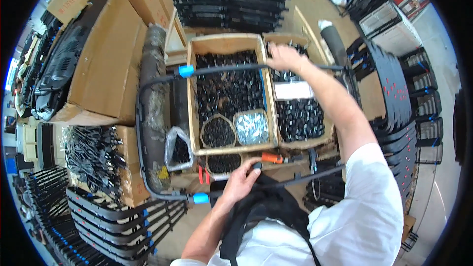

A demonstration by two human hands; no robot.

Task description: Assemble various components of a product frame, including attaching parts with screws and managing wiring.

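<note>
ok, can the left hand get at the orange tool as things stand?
Likely yes: the orange tool lies uncovered just right of the left hand, though the small dark piece at that hand might hinder a grip.

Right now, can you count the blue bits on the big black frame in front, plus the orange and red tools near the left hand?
Blue wraps on the black frame: 2
Orange-handled tool: 1
Red-handled tool: 1
Total: 4
</note>
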